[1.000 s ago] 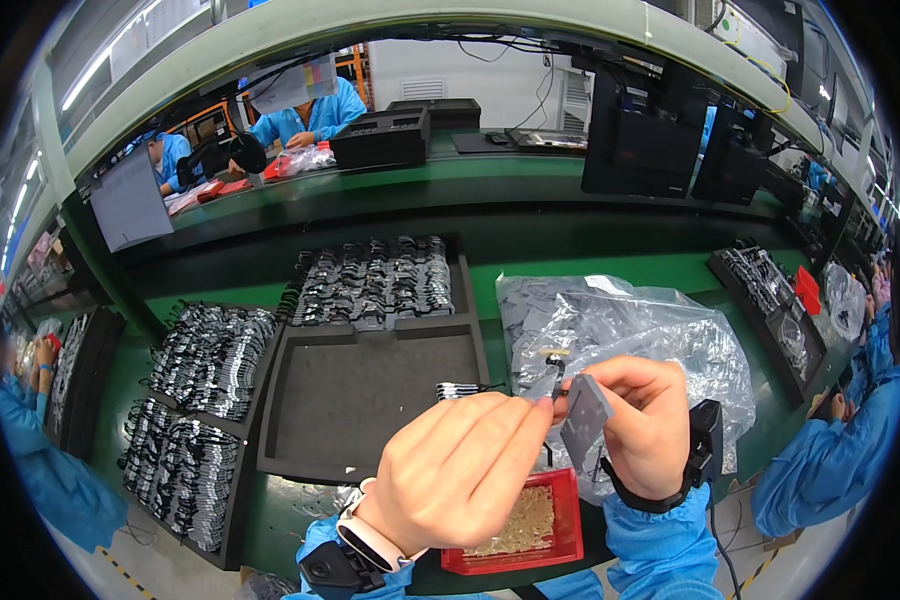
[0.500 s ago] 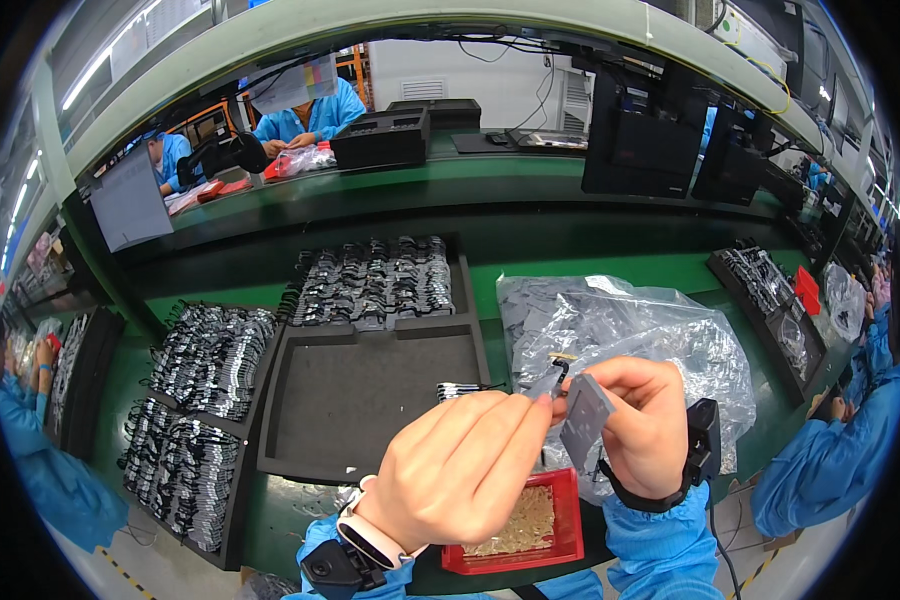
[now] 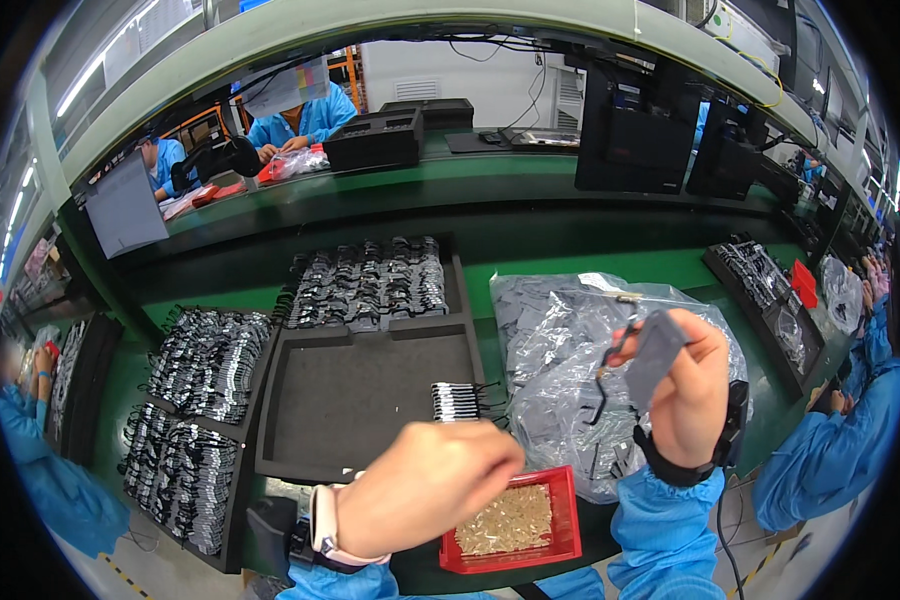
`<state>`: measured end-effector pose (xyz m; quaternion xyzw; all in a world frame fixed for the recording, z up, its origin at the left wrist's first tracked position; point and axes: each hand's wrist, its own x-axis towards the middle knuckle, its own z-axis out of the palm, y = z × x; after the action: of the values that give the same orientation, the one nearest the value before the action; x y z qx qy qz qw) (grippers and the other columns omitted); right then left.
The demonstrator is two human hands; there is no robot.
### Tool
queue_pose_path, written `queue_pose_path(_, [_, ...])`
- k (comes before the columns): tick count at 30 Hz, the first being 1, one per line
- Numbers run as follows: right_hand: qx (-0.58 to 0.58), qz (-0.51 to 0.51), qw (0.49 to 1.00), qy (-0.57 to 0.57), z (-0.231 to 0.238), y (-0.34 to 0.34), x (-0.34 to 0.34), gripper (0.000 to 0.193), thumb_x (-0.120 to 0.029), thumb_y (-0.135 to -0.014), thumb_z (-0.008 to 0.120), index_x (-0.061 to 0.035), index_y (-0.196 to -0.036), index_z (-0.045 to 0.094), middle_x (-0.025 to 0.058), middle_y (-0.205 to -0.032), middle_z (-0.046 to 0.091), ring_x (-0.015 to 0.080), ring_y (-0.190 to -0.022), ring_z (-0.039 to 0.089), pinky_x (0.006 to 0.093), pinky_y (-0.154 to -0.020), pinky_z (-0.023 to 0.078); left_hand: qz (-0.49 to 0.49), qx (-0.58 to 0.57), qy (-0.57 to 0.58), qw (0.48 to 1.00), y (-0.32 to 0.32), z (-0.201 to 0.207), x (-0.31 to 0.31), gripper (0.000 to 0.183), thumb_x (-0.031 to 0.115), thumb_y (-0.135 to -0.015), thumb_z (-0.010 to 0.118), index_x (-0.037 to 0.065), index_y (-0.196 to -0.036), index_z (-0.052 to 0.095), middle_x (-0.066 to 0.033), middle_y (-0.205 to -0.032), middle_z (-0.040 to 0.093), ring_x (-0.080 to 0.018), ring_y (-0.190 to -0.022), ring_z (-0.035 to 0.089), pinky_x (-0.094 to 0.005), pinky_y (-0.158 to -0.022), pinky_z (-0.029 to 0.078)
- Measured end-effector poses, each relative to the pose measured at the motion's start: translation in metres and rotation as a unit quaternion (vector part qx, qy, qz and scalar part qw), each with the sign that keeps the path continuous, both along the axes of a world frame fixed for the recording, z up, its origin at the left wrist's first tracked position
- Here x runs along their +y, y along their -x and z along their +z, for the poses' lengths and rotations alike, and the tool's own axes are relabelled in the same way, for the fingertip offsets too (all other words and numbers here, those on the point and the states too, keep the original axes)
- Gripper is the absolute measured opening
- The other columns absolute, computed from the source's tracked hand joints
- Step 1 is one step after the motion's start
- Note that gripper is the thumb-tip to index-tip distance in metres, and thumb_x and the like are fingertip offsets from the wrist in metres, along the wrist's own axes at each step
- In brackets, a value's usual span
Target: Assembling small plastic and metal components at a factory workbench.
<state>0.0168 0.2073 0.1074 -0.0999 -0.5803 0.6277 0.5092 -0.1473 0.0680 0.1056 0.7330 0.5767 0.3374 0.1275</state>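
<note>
My right hand (image 3: 692, 390) is raised over the clear plastic bag (image 3: 530, 370), gripping a flat grey rectangular plate (image 3: 656, 360). A thin black bent strip (image 3: 600, 390) also hangs by its fingertips; whether it is joined to the plate cannot be told. Over the left edge of a red bin (image 3: 573, 520) of small tan pieces (image 3: 505, 520) is my left hand (image 3: 435, 485). Its fingers are curled together and slightly blurred, and anything between them is hidden. Just beyond it, a short row of silver-and-black parts (image 3: 455, 401) lies in the black foam tray (image 3: 360, 390).
Filled trays of silver-and-black parts (image 3: 210, 360) stand at the left, with another filled section (image 3: 370, 285) behind. Grey pieces fill the plastic bag. A further parts tray (image 3: 760, 280) and small red container (image 3: 804, 284) are at the right. Co-workers in blue sit at both sides and opposite.
My hands have separated. The left has moved down and left to the red bin; the right has risen to the right with the grey plate, and the black strip now hangs in view.
</note>
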Motion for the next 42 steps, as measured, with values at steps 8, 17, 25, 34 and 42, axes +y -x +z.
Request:
queue_pose_path(8, [0.058,-0.024,0.998,-0.028,0.003,-0.013,0.004,0.017,-0.007,-0.081,0.053,0.0068,-0.089,0.057,0.0142,-0.078,0.063,0.0222,-0.073,0.062,0.0365,-0.072,0.051,-0.125,0.082,0.159,0.976,-0.007,-0.045,0.019,0.008,-0.002,-0.063,0.056,-0.009,-0.066,0.054,-0.0244,-0.063,0.057,-0.0377,-0.063,0.06,-0.0401,-0.056,0.049])
queue_pose_path(17, [0.047,-0.008,0.999,-0.024,0.005,-0.007,-0.001,0.014,-0.003,-0.079,0.053,0.0066,-0.087,0.059,0.0133,-0.077,0.063,0.0213,-0.071,0.063,0.035,-0.07,0.051,-0.087,0.128,0.176,0.972,-0.006,-0.043,0.024,0.014,0.01,-0.068,0.056,-0.001,-0.073,0.063,-0.017,-0.065,0.06,-0.0324,-0.062,0.06,-0.0378,-0.057,0.048])
queue_pose_path(25, [0.029,-0.01,0.999,-0.026,0.005,-0.004,-0.003,0.013,-0.004,-0.079,0.055,0.0062,-0.085,0.059,0.0133,-0.075,0.064,0.0206,-0.069,0.063,0.0338,-0.068,0.051,-0.076,0.134,0.181,0.971,-0.005,-0.043,0.025,0.012,0.01,-0.069,0.056,-0.001,-0.07,0.061,-0.0162,-0.061,0.059,-0.0324,-0.06,0.059,-0.0382,-0.055,0.047])
queue_pose_path(34, [0.014,-0.174,0.937,-0.302,-0.014,0.021,-0.012,0.005,0.002,-0.079,0.058,0.0024,-0.084,0.059,0.0122,-0.083,0.065,0.0201,-0.078,0.064,0.0356,-0.078,0.045,-0.111,-0.469,0.16,0.861,-0.013,-0.005,0.013,0.032,0.022,-0.092,0.042,-0.004,-0.105,0.055,-0.0171,-0.089,0.062,-0.0243,-0.085,0.062,-0.0346,-0.07,0.051])
queue_pose_path(42, [-0.055,-0.206,0.764,-0.609,-0.003,0.006,-0.028,0.023,-0.006,-0.067,0.069,-0.0092,-0.089,0.062,0.0053,-0.096,0.065,0.0181,-0.091,0.062,0.0323,-0.081,0.044,-0.17,-0.674,0.166,0.7,-0.004,-0.014,0.01,0.029,0.01,-0.089,0.051,-0.005,-0.113,0.047,-0.0063,-0.1,0.057,-0.0116,-0.092,0.055,-0.0251,-0.076,0.047])
